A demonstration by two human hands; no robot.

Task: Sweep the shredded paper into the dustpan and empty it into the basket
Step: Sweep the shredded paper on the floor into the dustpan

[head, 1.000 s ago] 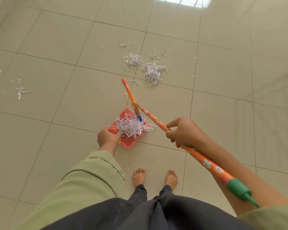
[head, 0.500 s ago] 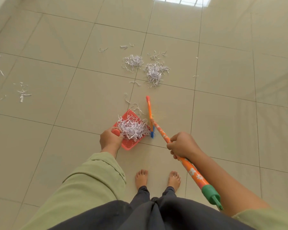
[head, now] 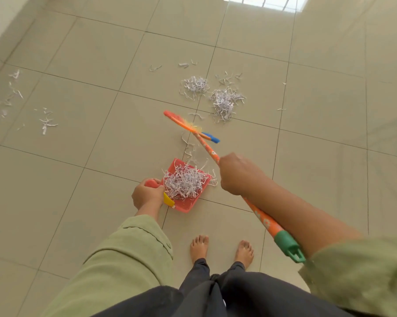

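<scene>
Presently, one sweeping stage in hand, catalogued as follows.

Left grip: clenched round the red handle of the dustpan, which was held low on the tiled floor, mouth turned away from the feet.

Right grip: closed round the orange shaft of the broom, partway along it; the green cap of the shaft was seen behind this grip, beside the forearm.

Broom head: carried ahead of the right grip, beyond the dustpan mouth and short of the two heaps; whether it touched the floor could not be told.

Shredded paper, lot one: heaped inside the dustpan, between the two grips, a few strands hanging over the rim.

Shredded paper, lot two: two loose heaps lying well ahead of the right grip, just past the broom head, with stray strands between them and the pan.

Shredded paper, lot three: thin scatter lying far out to the side of the left grip.

Basket: not seen.

Step judged: the broom was being reached out for another gathering stroke; the pan was part filled, nothing emptied.

Next move judged to call for the head being set down behind the near heap and drawn back toward the pan mouth, the pan being kept flat and steady so the light strands were not flicked over its rim.
</scene>
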